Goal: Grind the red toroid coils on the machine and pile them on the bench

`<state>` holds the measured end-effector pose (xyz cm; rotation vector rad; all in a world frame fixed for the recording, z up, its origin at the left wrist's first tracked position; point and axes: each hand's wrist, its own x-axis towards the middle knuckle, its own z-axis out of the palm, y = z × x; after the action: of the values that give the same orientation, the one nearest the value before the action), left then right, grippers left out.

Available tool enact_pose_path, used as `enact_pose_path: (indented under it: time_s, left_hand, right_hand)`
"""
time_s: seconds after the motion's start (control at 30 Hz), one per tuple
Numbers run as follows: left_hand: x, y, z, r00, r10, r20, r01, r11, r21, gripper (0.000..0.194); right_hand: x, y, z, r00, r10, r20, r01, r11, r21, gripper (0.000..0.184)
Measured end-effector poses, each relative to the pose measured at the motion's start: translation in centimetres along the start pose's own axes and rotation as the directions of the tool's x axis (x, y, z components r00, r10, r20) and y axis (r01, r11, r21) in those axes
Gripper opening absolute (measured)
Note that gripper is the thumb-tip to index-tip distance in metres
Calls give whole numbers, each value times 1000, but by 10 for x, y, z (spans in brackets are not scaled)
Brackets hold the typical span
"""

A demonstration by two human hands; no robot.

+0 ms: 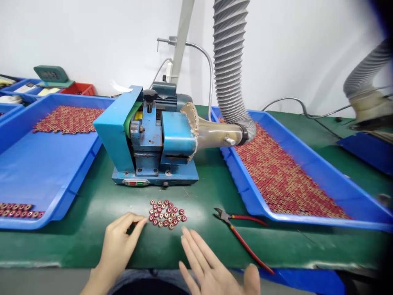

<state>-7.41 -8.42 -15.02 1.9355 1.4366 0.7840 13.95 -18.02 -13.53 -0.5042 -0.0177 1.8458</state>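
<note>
A flat cluster of small toothed, ring-shaped parts [166,214], red and brass-coloured, lies on the green tabletop in front of the machine. At the cluster's left edge is my left hand [121,241], thumb and forefinger tips brought together. Whether a part sits between those tips is hidden. My right hand [211,266] lies palm up just below the cluster's right side. Its fingers are stretched out and it holds nothing. Red-handled cutting pliers [225,216] rest with handles spread, to the right of the cluster.
A blue belt-driven machine [179,131] stands behind the parts, joined to a grey ribbed hose [231,61]. Blue trays with similar parts flank it: the left tray [76,180] partly filled, the right tray [294,159] densely covered. A green digital clock [51,74] stands at back left.
</note>
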Motion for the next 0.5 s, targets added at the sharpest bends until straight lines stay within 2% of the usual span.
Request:
enact_pose_path:
  time_s: [0.13,0.27,0.4,0.5]
  left_hand:
    - [9,-14,6,993,-80,82,72,993,96,9]
    - [16,-11,14,984,-87,156,68,990,125,20]
    - [17,-12,22,984,-98,147,78,987,138,19]
    - [17,-23,31,989,-87,120,72,989,126,17]
  right_hand:
    - [16,-10,5,999,-51,19,51,998,-24,94]
    - [36,-24,22,988,-95,120,101,994,-47,90]
    - [50,-38,43,973,-98,209,113,992,-60,88]
    - [59,-50,61,967,-92,238,112,991,-72,89]
